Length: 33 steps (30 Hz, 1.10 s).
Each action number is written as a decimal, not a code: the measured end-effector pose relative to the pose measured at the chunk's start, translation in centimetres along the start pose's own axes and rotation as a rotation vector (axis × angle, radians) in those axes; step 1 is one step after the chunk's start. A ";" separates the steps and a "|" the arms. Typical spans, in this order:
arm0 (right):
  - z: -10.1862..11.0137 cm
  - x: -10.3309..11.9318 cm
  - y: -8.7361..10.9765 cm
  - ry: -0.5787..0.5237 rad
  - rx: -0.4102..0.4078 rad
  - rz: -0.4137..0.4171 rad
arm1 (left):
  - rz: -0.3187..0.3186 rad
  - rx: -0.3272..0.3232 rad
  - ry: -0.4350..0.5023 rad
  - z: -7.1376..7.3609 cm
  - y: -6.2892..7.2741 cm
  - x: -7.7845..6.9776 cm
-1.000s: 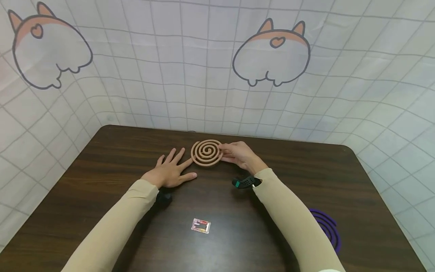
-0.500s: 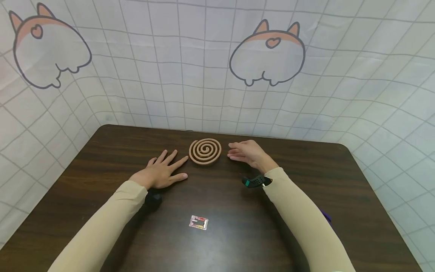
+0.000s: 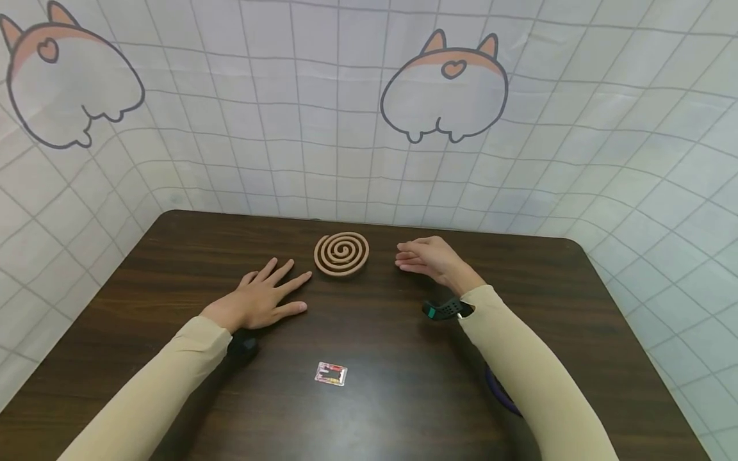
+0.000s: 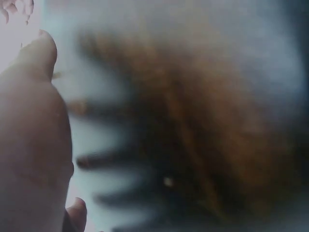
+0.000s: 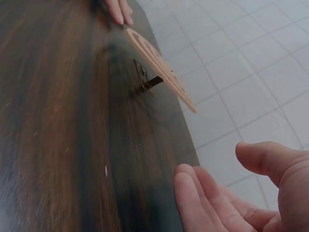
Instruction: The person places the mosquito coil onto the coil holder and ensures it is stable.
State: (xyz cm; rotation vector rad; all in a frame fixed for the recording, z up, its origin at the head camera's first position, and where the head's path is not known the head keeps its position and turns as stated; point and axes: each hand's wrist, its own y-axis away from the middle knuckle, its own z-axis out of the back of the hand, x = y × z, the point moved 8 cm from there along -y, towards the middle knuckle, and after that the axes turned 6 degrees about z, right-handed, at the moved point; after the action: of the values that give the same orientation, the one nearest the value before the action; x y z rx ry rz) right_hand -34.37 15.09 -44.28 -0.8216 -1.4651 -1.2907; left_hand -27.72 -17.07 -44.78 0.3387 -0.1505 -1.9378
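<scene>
A tan mosquito coil (image 3: 341, 254) is at the far middle of the table. The right wrist view shows it raised off the tabletop on a small metal stand (image 5: 154, 82). To its left, my left hand (image 3: 259, 298) is spread flat, the index fingertip close to the coil but apart from it. On the other side, my right hand (image 3: 432, 259) is held a short way off, fingers loosely bent and thumb apart (image 5: 265, 159), with nothing in it. The left wrist view is mostly blurred; part of the left hand (image 4: 34, 130) fills its left side.
Nearer me lies a small colourful rectangular piece with a cut-out middle (image 3: 331, 373). A purple coil (image 3: 501, 394) is mostly hidden behind the right forearm. White grid-patterned cloth (image 3: 323, 96) hangs behind the table's far edge (image 3: 259, 216).
My right hand has let go of the tan coil's right edge and moved away to the right. My left hand has drawn back left, off the coil. The coil stays on its stand.
</scene>
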 end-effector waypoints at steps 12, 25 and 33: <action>2.7 -0.4 2.5 0.104 0.037 0.023 | -0.134 -0.076 -0.038 -0.2 1.6 -1.7; 5.3 -1.5 5.4 0.141 0.025 0.047 | -0.237 -0.130 -0.046 -0.9 4.2 -3.4; 7.2 -1.8 7.2 0.199 -0.003 0.057 | -0.276 -0.135 -0.043 -1.4 5.7 -3.9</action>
State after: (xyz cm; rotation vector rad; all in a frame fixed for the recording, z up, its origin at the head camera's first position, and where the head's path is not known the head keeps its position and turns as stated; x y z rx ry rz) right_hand -28.80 23.78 -43.40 -0.7101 -1.2741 -1.2934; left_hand -20.85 -15.62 -43.99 0.2367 0.0002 -2.2158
